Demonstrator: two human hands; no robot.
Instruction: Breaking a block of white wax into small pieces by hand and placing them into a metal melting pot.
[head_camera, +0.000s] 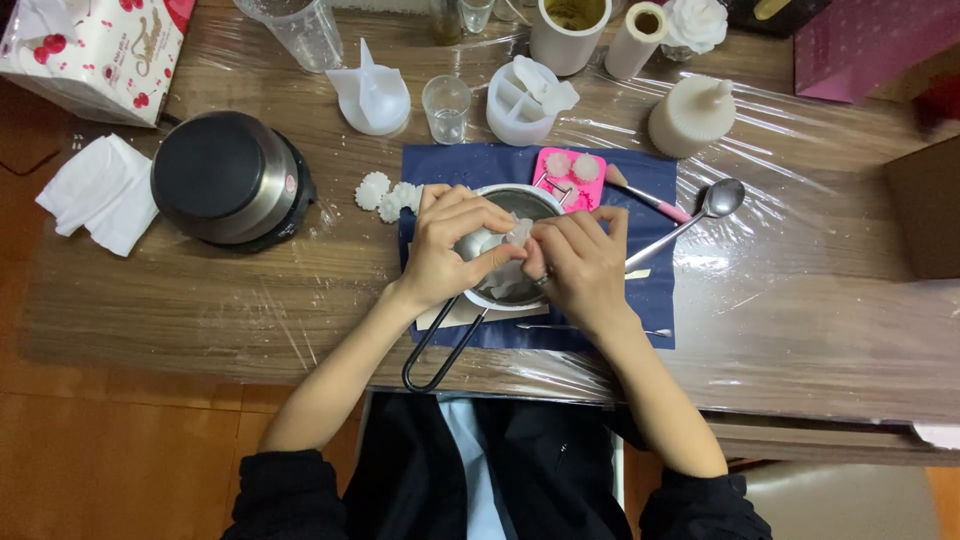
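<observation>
— Head view first: what are the hands doing?

— Left hand (450, 245) and right hand (578, 262) are together over a small metal pot (510, 205), fingers pinched on a whitish waxy lump (517, 235) held between them.

— Where's the pot?

— On a navy mat (655, 290) on the film-covered counter (800, 320), its wire handle pointing toward the person. A pink mould (570, 175) sits just behind, a spoon (700, 215) to the right.

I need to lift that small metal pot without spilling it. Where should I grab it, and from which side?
Take the metal pot by its wire loop handle, coming from the near table edge: the loop sticks out toward the person, clear of both hands above the bowl.
</observation>
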